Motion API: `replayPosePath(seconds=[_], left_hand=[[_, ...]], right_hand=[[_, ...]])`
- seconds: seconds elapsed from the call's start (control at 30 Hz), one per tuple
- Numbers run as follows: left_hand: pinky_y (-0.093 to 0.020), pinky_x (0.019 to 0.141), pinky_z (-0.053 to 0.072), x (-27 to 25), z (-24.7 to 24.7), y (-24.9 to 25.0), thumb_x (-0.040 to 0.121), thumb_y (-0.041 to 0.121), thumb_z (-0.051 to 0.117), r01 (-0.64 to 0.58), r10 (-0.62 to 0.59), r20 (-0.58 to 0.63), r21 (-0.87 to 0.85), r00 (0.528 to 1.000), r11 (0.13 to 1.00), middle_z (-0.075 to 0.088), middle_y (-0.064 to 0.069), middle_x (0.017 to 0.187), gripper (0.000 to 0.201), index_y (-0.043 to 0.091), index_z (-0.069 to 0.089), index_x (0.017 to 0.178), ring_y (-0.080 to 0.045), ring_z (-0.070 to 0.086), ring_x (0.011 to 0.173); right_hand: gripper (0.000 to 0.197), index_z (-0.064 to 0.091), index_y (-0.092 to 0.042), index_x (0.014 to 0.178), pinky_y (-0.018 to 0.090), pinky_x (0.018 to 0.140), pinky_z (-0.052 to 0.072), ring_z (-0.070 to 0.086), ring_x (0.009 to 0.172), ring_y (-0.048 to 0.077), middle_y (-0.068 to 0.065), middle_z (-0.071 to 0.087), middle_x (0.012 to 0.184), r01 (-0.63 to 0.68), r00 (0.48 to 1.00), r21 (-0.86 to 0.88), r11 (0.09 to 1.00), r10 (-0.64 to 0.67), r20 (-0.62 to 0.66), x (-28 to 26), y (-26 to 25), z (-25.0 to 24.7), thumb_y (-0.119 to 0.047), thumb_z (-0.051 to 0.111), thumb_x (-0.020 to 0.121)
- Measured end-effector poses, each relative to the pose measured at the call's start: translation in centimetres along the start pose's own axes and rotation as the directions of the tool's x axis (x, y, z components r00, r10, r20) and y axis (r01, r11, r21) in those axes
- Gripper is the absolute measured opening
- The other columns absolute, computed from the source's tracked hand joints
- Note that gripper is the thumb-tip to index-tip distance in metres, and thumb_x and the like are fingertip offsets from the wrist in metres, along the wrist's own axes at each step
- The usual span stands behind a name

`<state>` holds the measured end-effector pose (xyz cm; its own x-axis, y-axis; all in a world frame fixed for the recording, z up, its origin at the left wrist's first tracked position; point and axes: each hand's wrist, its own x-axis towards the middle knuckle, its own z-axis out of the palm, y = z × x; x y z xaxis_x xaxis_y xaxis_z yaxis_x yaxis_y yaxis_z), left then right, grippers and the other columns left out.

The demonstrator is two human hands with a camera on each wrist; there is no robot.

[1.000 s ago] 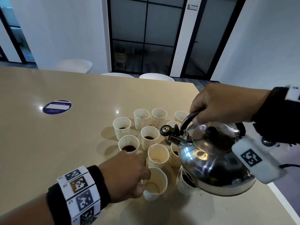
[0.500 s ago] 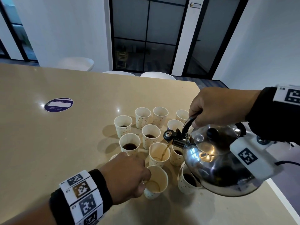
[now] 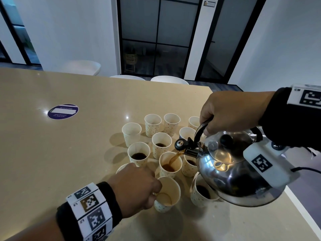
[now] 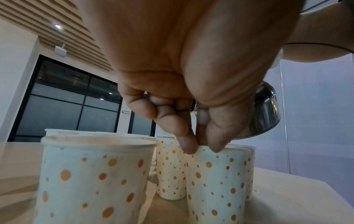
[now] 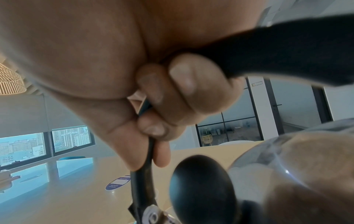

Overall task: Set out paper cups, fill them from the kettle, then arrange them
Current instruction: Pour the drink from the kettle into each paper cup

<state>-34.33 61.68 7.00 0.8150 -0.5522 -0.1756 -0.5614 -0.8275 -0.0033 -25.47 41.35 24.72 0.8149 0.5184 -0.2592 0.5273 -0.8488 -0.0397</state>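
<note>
Several dotted paper cups (image 3: 161, 145) stand clustered on the beige table (image 3: 52, 153). My right hand (image 3: 231, 112) grips the black handle (image 5: 145, 178) of the steel kettle (image 3: 236, 169), which is tilted left. Dark liquid streams from its spout (image 3: 190, 151) into a middle cup (image 3: 170, 165). My left hand (image 3: 137, 186) pinches the rim of the nearest cup (image 3: 167, 197), thumb and forefinger on its edge (image 4: 203, 147). That cup (image 4: 216, 184) holds a little pale liquid. Several other cups hold dark liquid; the far ones look empty.
A round purple sticker (image 3: 62, 111) lies on the table at the left. The table's right edge (image 3: 302, 206) runs close beside the kettle. White chairs (image 3: 169, 80) stand beyond the far edge, before dark glass doors.
The kettle has tipped further and moved left; liquid began to pour half a second ago and now streams into the middle cup. My left hand stays on the near cup's rim.
</note>
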Motion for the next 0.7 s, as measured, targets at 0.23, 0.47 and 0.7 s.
replayPosePath(seconds=[0.23,0.47,0.7], left_hand=[[-0.039,0.076,0.052,0.0,-0.1,0.1,0.094,0.040,0.044,-0.003,0.003,-0.007,-0.002,1.000,1.000,0.062,0.002,0.090,0.029,0.026,0.067,0.104,-0.020,0.059,0.079],[-0.040,0.077,0.053,-0.1,0.1,-0.1,0.094,0.040,0.043,0.004,-0.004,-0.008,-0.004,1.000,1.000,0.062,0.000,0.090,0.030,0.025,0.067,0.103,-0.022,0.059,0.078],[-0.042,0.084,0.050,-0.2,0.5,0.2,0.095,0.042,0.042,0.057,-0.057,0.019,-0.003,0.998,0.998,0.061,0.000,0.100,0.033,0.029,0.065,0.114,-0.023,0.060,0.087]], right_hand=[[0.020,0.064,-0.028,0.067,0.015,0.055,0.033,0.055,0.062,0.005,-0.010,0.060,0.064,-0.008,1.000,-0.001,1.000,0.008,0.015,-0.2,0.1,0.0,-0.023,0.070,0.086],[0.025,0.061,-0.031,0.063,0.015,0.057,0.034,0.056,0.065,0.006,-0.009,0.060,0.064,-0.012,1.000,0.017,1.000,0.012,0.008,-0.1,0.3,0.3,-0.023,0.072,0.084],[0.008,0.075,-0.019,0.080,0.017,0.057,0.039,0.060,0.066,0.007,-0.008,0.067,0.068,-0.035,0.999,0.098,0.995,0.038,-0.034,-1.2,1.0,0.6,-0.024,0.071,0.084]])
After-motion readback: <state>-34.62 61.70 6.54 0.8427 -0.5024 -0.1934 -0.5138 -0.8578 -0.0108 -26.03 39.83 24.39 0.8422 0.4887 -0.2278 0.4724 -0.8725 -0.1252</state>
